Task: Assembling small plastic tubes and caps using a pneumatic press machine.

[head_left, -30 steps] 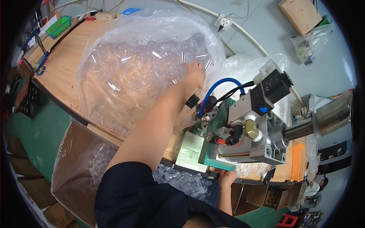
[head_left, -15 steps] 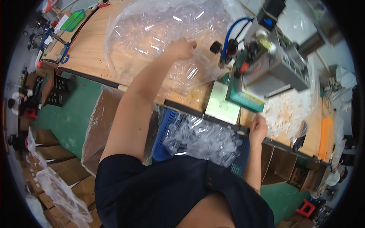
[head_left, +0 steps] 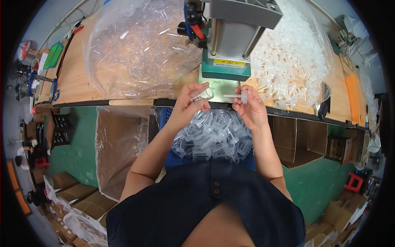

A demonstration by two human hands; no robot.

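Observation:
My left hand (head_left: 190,108) grips a clear plastic tube (head_left: 200,97), its round open end turned to the right. Facing it, my right hand (head_left: 253,110) pinches a white plastic cap (head_left: 244,97) whose thin stem points left toward the tube. Tube and cap are apart. Both hands are over the front edge of the bench, just before a shiny metal plate (head_left: 224,87). Over that plate stands a press with a green head (head_left: 226,73). Below my hands, a blue basket (head_left: 165,116) holds many clear pieces with caps (head_left: 214,133).
Clear tubes (head_left: 144,53) lie heaped on plastic film at the left of the wooden bench (head_left: 76,78). White caps (head_left: 284,61) are piled right of the press. Open cardboard boxes (head_left: 117,148) stand below the bench. An orange strip (head_left: 352,96) lies far right.
My left hand has come back from the tube heap with a tube. My right hand now holds up a cap facing it. The view has swung right, toward the press.

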